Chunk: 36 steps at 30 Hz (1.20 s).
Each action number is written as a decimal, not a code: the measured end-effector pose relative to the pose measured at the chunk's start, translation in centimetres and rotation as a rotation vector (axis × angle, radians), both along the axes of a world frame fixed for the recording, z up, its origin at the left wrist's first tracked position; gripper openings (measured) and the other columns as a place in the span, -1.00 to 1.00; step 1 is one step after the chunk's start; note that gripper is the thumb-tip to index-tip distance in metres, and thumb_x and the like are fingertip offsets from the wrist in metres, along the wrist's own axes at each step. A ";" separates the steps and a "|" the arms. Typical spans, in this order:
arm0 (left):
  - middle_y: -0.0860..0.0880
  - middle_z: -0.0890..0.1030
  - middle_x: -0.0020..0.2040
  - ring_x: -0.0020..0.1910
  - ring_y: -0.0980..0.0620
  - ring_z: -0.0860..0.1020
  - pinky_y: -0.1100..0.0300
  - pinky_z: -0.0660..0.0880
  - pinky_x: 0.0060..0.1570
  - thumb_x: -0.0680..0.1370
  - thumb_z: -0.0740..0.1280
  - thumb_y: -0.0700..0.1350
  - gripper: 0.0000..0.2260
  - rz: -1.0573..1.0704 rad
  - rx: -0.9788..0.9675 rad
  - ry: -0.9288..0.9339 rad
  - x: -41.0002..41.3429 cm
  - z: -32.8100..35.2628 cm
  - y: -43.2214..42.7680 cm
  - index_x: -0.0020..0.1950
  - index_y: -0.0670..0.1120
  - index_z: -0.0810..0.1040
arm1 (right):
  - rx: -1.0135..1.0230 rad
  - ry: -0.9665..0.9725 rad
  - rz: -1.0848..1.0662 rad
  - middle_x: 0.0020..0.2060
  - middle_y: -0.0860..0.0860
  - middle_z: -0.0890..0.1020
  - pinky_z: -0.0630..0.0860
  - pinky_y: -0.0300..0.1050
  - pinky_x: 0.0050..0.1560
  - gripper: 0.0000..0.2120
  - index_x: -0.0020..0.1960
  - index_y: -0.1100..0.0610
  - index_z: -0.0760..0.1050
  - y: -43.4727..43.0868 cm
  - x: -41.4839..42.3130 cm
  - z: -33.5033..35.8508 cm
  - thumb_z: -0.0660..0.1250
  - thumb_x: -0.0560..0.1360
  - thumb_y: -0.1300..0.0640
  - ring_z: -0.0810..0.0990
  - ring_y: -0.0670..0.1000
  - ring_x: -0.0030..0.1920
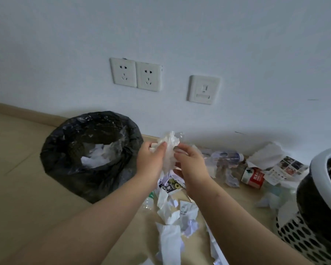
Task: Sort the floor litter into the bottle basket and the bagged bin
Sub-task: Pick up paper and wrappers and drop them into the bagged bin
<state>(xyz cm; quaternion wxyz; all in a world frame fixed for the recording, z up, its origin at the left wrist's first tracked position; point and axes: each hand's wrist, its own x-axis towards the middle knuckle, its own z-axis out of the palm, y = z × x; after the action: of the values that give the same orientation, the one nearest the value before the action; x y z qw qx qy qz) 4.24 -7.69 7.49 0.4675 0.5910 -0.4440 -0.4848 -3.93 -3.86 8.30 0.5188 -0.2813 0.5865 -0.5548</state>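
A crumpled wad of clear plastic wrap and tissue [169,148] is held between my left hand [151,159] and my right hand [190,163], above the floor litter. The bin lined with a black bag [65,153] stands to the left against the wall, with white paper and clear plastic inside it. At the right edge is the perforated white basket [302,236] with a dark inside. Crumpled white papers [172,213] lie on the floor under my arms. A clear plastic bottle [224,159] and a red-labelled bottle [253,177] lie by the wall.
Printed leaflets [287,169] and tissue lie between the bottles and the basket. A small clear bottle with a green cap [148,202] rests beside the bin. Wall sockets [136,74] sit above. Bare beige floor stretches to the left.
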 end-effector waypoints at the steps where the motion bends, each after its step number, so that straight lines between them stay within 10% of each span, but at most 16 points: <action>1: 0.02 0.51 -0.23 -0.18 -0.04 0.50 0.15 0.42 -0.18 0.53 0.32 -0.08 -0.90 0.071 -0.041 -0.015 0.7 0.3 -0.3 -0.11 -0.05 0.43 | -0.002 -0.035 0.016 -0.15 -0.01 0.56 0.44 -0.20 -0.19 -0.78 0.05 0.09 0.50 -0.2 0.8 0.4 0.16 0.55 0.32 0.49 0.01 -0.18; 8: -0.12 0.43 0.13 -0.03 0.04 0.39 0.43 0.24 -0.13 0.59 0.23 -0.17 -0.77 0.460 -0.463 -0.288 7.4 2.9 -2.7 0.20 -0.25 0.38 | 0.069 -0.231 0.074 -0.17 0.04 0.53 0.42 -0.15 -0.21 -0.82 -0.04 0.03 0.47 -0.5 5.6 1.2 0.18 0.57 0.28 0.47 0.02 -0.21; 11: -0.19 0.39 0.22 0.06 -0.14 0.46 0.17 0.38 -0.04 0.58 0.23 -0.15 -0.77 0.496 -0.365 -0.534 9.8 2.2 -4.0 0.22 -0.18 0.42 | 0.101 -0.238 0.044 -0.19 0.03 0.52 0.41 -0.14 -0.21 -0.87 -0.05 0.04 0.46 -0.3 5.9 0.5 0.18 0.58 0.21 0.47 0.01 -0.22; 17: -0.15 0.20 0.43 0.39 -0.20 0.20 -0.11 0.20 0.36 0.58 0.13 0.16 -0.56 -0.043 0.144 -0.967 11.0 -0.5 -4.3 0.39 -0.03 0.33 | 0.165 -0.238 0.003 -0.18 0.01 0.54 0.51 -0.07 -0.07 -0.91 -0.03 0.02 0.42 -0.2 5.5 -0.3 0.15 0.61 0.13 0.51 0.02 -0.16; 22: -0.08 0.24 0.44 0.45 -0.12 0.14 -0.03 0.11 0.40 0.58 0.20 0.07 -0.63 0.032 -0.164 -0.975 9.5 0.2 -4.2 0.35 -0.01 0.39 | 0.214 -0.186 -0.001 -0.08 0.01 0.55 0.50 -0.01 0.11 -0.88 0.12 0.04 0.41 -0.4 4.8 -1.3 0.16 0.61 0.08 0.58 0.11 0.04; 30: -0.10 0.58 -0.02 -0.01 -0.15 0.55 0.02 0.52 -0.03 0.41 0.34 -0.24 -0.90 -0.308 -0.790 -0.918 3.4 -2.0 0.0 -0.11 -0.15 0.62 | 0.223 -0.121 -0.058 -0.16 0.03 0.53 0.38 -0.19 -0.28 -0.88 0.10 0.09 0.42 1.4 1.4 -2.9 0.13 0.61 0.13 0.46 -0.01 -0.28; 36: -0.06 0.59 -0.05 -0.09 -0.08 0.59 0.14 0.51 -0.15 0.45 0.12 -0.11 -0.71 -0.881 -0.711 -1.011 1.8 -7.8 4.3 -0.02 -0.09 0.61 | 0.361 0.561 0.235 -0.04 0.05 0.57 0.40 -0.19 -0.16 -0.76 0.22 0.13 0.44 7.5 -3.3 -8.7 0.16 0.58 0.16 0.49 -0.02 -0.19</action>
<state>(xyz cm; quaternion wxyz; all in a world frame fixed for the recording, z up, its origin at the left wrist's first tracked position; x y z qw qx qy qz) 6.07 -3.41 -0.30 0.1326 0.3229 -0.9288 -0.1247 -7.24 3.64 -0.43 0.4393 -0.3918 0.7584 -0.2798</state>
